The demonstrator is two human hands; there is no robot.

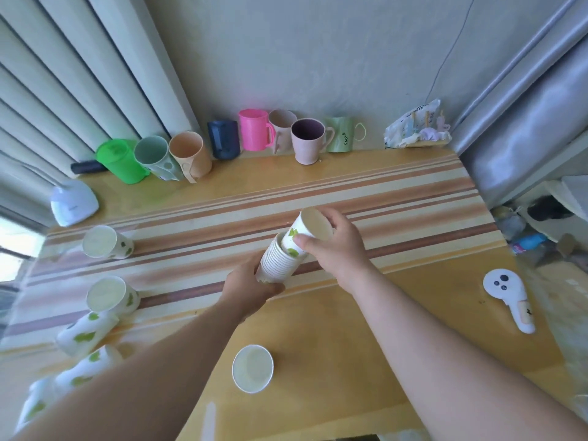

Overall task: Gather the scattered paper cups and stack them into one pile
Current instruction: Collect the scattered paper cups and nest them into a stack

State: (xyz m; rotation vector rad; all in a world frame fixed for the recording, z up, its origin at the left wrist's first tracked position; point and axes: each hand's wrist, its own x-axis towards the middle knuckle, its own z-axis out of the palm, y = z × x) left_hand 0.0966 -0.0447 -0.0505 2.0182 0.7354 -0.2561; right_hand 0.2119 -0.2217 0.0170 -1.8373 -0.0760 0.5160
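My left hand grips the bottom of a tilted stack of white paper cups with green leaf prints, held above the middle of the table. My right hand holds the top paper cup, partly pushed into the stack. Loose paper cups stand upright at the left and near the front. Several more lie on their sides at the front left.
A row of plastic mugs lines the far edge, among them a green jug, a pink mug and a green mug. A white device sits far left, a white hand-held gadget at right, a crumpled bag far right.
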